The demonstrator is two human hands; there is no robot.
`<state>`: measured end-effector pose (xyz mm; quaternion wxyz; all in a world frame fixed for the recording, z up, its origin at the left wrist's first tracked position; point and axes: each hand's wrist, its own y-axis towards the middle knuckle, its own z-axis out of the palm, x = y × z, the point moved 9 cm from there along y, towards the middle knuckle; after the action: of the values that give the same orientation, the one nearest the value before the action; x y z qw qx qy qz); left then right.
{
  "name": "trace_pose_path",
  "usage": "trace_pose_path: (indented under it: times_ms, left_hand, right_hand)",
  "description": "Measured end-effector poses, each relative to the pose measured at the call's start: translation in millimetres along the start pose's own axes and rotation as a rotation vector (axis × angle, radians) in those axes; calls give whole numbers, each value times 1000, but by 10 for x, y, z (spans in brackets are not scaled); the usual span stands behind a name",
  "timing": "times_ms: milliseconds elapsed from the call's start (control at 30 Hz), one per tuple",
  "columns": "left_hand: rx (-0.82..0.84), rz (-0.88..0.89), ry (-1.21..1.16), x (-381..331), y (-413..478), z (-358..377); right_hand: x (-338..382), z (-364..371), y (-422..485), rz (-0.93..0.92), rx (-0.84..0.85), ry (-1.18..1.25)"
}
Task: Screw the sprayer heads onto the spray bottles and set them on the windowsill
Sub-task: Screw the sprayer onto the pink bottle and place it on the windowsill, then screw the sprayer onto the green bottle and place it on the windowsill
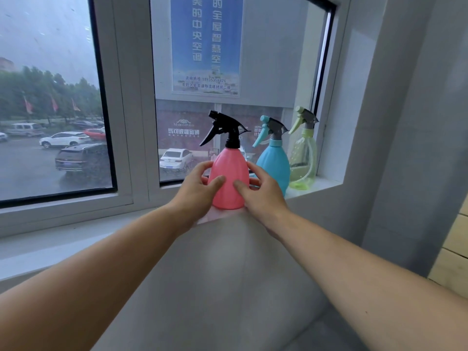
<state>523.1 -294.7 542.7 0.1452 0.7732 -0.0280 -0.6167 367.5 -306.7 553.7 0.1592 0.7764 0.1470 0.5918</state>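
A pink spray bottle (229, 173) with a black sprayer head (222, 129) stands upright on the white windowsill (76, 239). My left hand (198, 190) wraps its left side and my right hand (260, 192) wraps its right side, fingers on the bottle's body. To its right a blue bottle (274, 165) with a grey and teal sprayer head (269, 129) stands on the sill. Farther right is a clear green bottle (302, 160) with a grey and pale green head (305, 119). All three heads sit on their bottles.
The window glass and its white frame (136, 122) rise directly behind the bottles, with a blue poster (206, 44) stuck on the pane. A white wall reveal (359, 122) closes the sill at the right. A pale wooden surface (453, 252) shows at the far right.
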Motion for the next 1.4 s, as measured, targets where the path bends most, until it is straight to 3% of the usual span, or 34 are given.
trace_pose_path:
  times_ms: [433, 567, 700, 833, 1067, 1400]
  left_hand:
    - [-89, -2, 182, -35, -68, 20]
    - [-195, 71, 192, -220, -318, -38]
    - [-187, 167, 183, -368, -641, 143]
    - [-47, 146, 107, -383, -899, 487]
    - [314, -85, 22, 134, -1219, 1379]
    - [656, -429, 293, 1969, -1666, 2229]
  right_hand:
    - [-97, -186, -108, 49, -21, -110]
    - [-115, -459, -316, 49, -43, -97]
    - [-223, -796, -566, 93, -46, -60]
    - [-336, -1106, -806, 105, -70, -33]
    - [-749, -1514, -1308, 181, -109, -11]
    - [-2475, -1670, -2337, 611, -108, 12]
